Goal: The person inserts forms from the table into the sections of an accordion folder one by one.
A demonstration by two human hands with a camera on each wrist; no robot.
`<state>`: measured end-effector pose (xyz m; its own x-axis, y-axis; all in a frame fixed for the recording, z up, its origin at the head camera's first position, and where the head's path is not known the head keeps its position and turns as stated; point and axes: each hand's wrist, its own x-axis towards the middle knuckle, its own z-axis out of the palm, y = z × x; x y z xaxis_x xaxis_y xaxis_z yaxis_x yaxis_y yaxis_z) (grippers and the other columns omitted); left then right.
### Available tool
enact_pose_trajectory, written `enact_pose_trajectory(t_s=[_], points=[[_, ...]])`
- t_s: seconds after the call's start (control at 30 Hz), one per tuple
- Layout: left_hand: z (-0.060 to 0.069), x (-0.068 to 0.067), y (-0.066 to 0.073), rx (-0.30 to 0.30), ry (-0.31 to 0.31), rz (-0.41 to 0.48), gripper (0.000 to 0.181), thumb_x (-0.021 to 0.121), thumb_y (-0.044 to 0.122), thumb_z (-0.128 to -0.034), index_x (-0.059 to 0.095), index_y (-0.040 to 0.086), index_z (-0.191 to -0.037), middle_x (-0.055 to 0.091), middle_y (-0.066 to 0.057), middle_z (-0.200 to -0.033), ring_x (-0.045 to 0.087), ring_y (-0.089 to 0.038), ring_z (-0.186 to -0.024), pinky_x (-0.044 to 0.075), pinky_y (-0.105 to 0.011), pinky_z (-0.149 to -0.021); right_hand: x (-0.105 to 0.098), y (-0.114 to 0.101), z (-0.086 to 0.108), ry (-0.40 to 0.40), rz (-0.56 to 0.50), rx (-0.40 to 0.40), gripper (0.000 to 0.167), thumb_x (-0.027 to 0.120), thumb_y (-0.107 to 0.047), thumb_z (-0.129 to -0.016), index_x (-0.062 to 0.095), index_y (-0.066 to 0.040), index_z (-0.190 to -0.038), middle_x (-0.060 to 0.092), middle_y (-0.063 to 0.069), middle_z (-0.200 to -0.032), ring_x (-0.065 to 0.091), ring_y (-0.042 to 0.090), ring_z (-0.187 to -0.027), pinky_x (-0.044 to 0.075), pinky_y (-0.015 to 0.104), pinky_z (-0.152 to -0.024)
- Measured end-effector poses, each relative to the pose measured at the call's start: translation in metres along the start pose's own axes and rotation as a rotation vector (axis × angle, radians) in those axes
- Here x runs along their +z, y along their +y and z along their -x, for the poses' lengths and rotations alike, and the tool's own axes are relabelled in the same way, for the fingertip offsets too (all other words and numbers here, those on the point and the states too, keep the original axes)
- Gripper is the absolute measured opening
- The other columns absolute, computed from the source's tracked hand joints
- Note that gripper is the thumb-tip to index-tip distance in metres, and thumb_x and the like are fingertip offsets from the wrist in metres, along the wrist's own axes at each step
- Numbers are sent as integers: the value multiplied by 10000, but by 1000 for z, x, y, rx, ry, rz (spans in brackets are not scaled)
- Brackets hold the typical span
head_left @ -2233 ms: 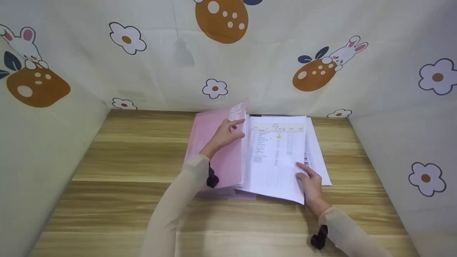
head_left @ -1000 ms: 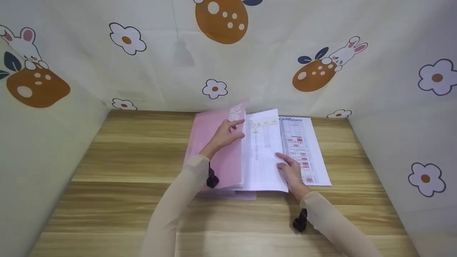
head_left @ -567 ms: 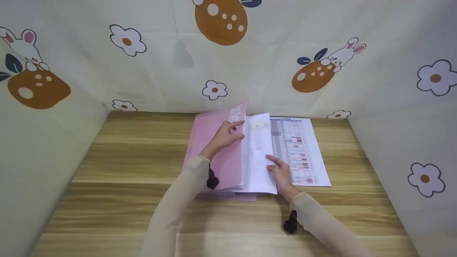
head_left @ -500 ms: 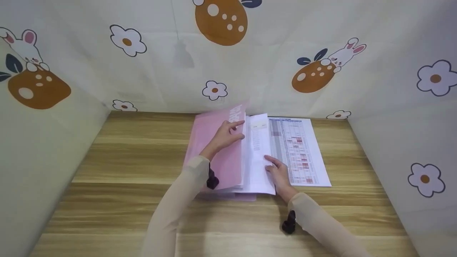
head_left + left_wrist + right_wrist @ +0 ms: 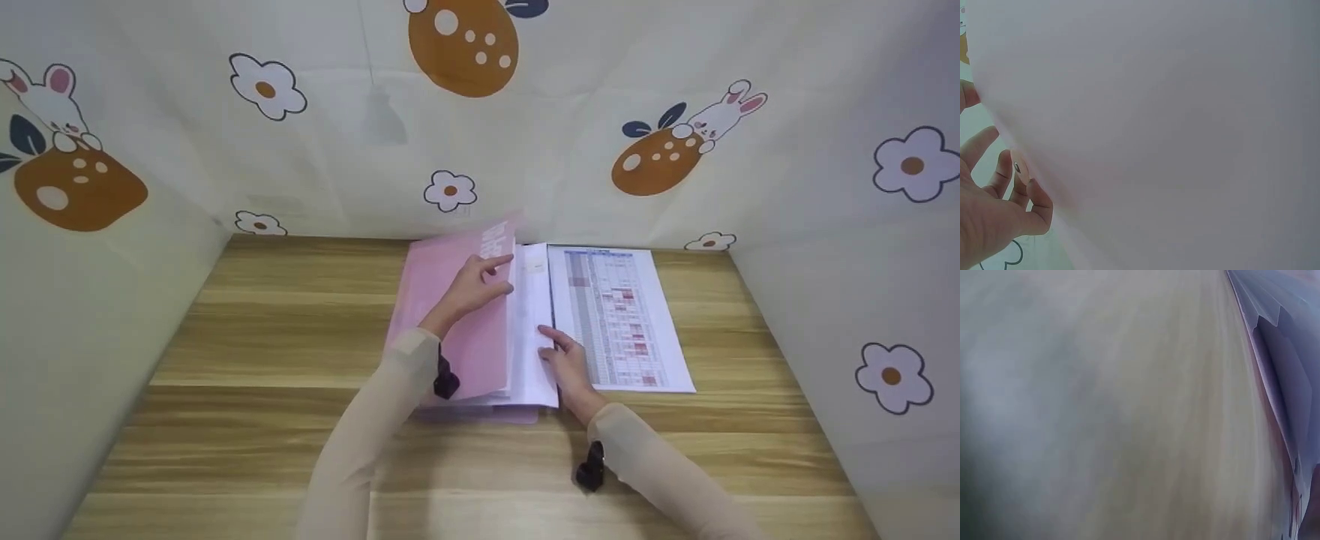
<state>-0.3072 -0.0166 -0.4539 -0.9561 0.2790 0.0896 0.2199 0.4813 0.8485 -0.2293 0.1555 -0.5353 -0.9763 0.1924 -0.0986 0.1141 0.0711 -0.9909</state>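
A pink folder (image 5: 476, 349) with white lettering lies near the table's back edge, its front cover lifted. My left hand (image 5: 466, 289) holds the cover's right edge; the left wrist view shows fingertips along the pale pink cover (image 5: 1145, 135). White paper (image 5: 534, 315) sticks out of the folder's right side, mostly covered by it. My right hand (image 5: 568, 367) pinches the paper's right edge between thumb and fingers. To the right a white sheet (image 5: 615, 322) printed with a coloured table lies flat, close to that hand. Layered page edges (image 5: 1292, 365) show in the right wrist view.
The wooden table (image 5: 262, 322) extends left, right and in front of the folder. Patterned cloth walls (image 5: 337, 135) enclose it at the back and both sides. Dark wrist devices (image 5: 591, 469) hang beneath both sleeves.
My right hand has moved left with the white paper, which now shows only a narrow strip outside the folder. More of the printed table sheet is uncovered. My left hand stays put.
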Motion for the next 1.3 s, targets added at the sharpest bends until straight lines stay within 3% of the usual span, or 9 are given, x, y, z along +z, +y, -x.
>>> enact_pose_trajectory(t_s=[0.37,0.57,0.8,1.03,1.3], points=[[0,1,0,14,11,-2,520,660,187,-729,537,147,-1233,442,-80,-925,414,-193,-807,358,-278,-656,15,-2,-1,-25,-39,28,410,499,102,-710,566,63,-1112,510,177,-1188,424,248,-1121,329,332,-897],[1,0,0,19,12,6,522,660,181,-728,536,138,-1233,447,-87,-932,407,-198,-796,353,-279,-649,18,-4,2,-56,-55,2,448,502,96,-707,536,59,-1151,484,188,-1214,415,262,-1128,333,340,-894],[0,0,0,9,1,11,511,662,171,-746,531,142,-1239,448,-85,-938,406,-197,-803,355,-284,-657,16,-2,4,-66,-135,5,658,478,94,-721,292,-3,-1345,452,225,-1225,482,279,-1032,395,353,-819],[0,0,1,-1,2,10,509,659,168,-746,531,144,-1239,440,-89,-932,400,-200,-791,348,-281,-652,8,-2,10,-91,-129,81,514,462,49,-753,399,45,-1264,538,201,-1118,552,218,-896,446,308,-715],[1,1,1,-7,-4,20,513,656,185,-745,530,152,-1241,436,-86,-943,406,-200,-821,355,-281,-663,1,-4,14,-165,-62,109,553,456,61,-732,423,-11,-1280,548,160,-1114,569,189,-836,478,332,-651]])
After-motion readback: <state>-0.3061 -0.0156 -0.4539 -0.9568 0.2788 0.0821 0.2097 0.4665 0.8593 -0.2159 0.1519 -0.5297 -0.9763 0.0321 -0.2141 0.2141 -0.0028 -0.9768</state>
